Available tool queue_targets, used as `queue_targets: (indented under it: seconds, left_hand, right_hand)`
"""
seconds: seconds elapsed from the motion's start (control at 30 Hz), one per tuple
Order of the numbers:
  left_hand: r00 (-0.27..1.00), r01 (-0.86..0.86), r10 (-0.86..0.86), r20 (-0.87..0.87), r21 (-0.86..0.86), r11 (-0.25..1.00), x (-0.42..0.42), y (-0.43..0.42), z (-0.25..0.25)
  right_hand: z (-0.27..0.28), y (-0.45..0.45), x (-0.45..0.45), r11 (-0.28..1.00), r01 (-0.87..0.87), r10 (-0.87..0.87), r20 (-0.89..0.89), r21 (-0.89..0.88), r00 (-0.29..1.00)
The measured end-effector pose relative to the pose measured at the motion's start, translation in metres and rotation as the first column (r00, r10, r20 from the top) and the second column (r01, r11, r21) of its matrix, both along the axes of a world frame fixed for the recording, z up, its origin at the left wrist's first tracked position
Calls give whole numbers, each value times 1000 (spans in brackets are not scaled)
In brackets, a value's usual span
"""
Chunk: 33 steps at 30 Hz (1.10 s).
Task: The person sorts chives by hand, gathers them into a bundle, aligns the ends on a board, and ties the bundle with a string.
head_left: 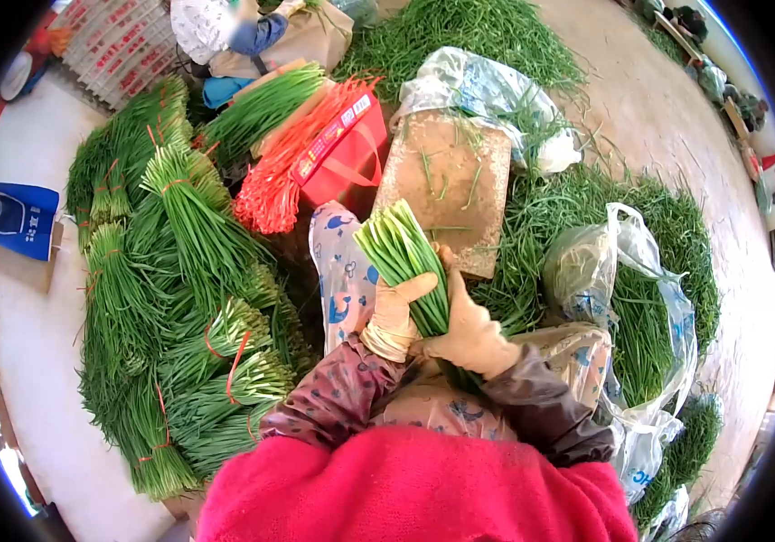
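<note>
A bunch of long green stalks with pale cut ends (pixel 401 248) is held over my lap, its pale ends pointing up and to the left. My left hand (pixel 394 314), in a cream glove, wraps the bunch from the left with the thumb across it. On the right side, my gloved right hand (pixel 470 332) also grips the bunch, its fingers partly hidden behind the stalks. Just beyond the hands stands a worn wooden board (pixel 446 181) with a few loose stalks on it. Red ties (pixel 270 194) lie over a red bag (pixel 347 163) to the left of the board.
Tied green bundles (pixel 184 203) are piled on the left. Loose stalks (pixel 541 217) heap up on the right around clear plastic bags (pixel 582 262). Another person (pixel 256 36) sits at the top left. A blue bag (pixel 9 219) stands at the far left.
</note>
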State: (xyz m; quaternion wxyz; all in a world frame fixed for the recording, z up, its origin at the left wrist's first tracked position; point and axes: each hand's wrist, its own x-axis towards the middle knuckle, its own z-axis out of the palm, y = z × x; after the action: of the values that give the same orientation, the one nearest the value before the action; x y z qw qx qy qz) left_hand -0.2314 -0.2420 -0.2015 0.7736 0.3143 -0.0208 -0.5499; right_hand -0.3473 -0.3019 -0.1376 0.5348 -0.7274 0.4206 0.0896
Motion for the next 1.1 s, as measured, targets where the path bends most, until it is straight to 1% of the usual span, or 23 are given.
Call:
queue_targets:
  seconds: [0.07,0.13,0.17,0.2,0.27,0.33,0.37,0.4,0.47,0.5,0.53,0.6,0.63,0.67,0.7,0.73,0.77,0.8,0.83,0.87,0.97,1.0,1.1]
  left_hand:
    - [1000,26,-26,-8,28,999,3,7,-26]
    - [979,111,-143,144,210,971,10,17,-41]
    - [932,147,-204,299,203,968,14,21,-38]
    - [892,135,-200,405,182,974,18,18,-22]
    - [726,20,-190,661,256,966,38,25,-33]
    - [801,-58,-65,596,186,981,84,33,-47]
    - [913,-183,143,382,71,981,121,44,-75]
    - [712,-388,182,679,164,907,138,40,-55]
    - [471,-605,180,864,167,779,194,50,-69]
    - [409,-661,70,910,243,710,217,60,-73]
    - [460,-687,1,888,355,633,233,63,-65]
    - [503,-733,-63,862,464,497,250,60,-52]
    - [524,-723,-91,847,499,478,256,60,-48]
    - [542,-710,-116,832,527,466,263,56,-46]
    - [546,-707,-159,822,555,439,270,54,-49]
    - [546,-710,-157,823,554,436,275,50,-50]
    - [510,-719,-254,822,569,398,278,45,-51]
    - [472,-731,-346,811,579,361,281,41,-51]
    - [271,-803,-564,780,506,314,289,44,-62]
    - [273,-804,-558,784,504,315,290,41,-63]
    - [2,-803,-828,561,495,334,291,27,-63]
    - [-2,-802,-827,562,494,337,294,26,-67]
    - [-223,-822,-874,431,399,407,311,24,-83]
  right_hand:
    - [-37,7,5,999,47,-48,55,13,997]
    - [-72,0,4,997,56,-64,176,53,982]
    - [-69,-12,9,990,44,-78,265,135,961]
    - [-79,-22,17,992,46,-78,291,116,953]
    - [-91,-49,35,993,100,-89,158,-60,983]
    - [-125,-85,46,996,88,-92,198,29,976]
    - [-141,-97,50,997,63,-68,148,33,987]
    - [-157,-107,52,999,40,-43,97,35,994]
    - [-192,-122,45,996,-74,74,-5,42,997]
    - [-206,-130,28,998,-64,63,88,14,994]
    - [-219,-139,15,998,-53,55,179,-14,982]
    - [-196,-168,-2,983,131,-144,-99,-126,985]
    - [-219,-195,-25,966,223,-227,-23,-133,974]
    - [-232,-212,-45,890,440,-402,246,-125,882]
    - [-237,-238,-68,827,553,-543,111,-102,832]
    - [-224,-250,-79,685,728,-727,42,-26,686]
    - [-228,-264,-94,616,787,-787,22,-50,617]
    - [-231,-277,-113,617,786,-784,102,20,613]
    - [-220,-276,-117,639,769,-763,117,-1,635]
    - [-206,-271,-118,659,752,-744,130,-23,656]
    - [-188,-239,-112,751,648,-634,138,-123,761]
    - [-182,-225,-105,749,651,-637,139,-124,759]
    - [-175,-190,-91,777,629,-623,138,-2,770]
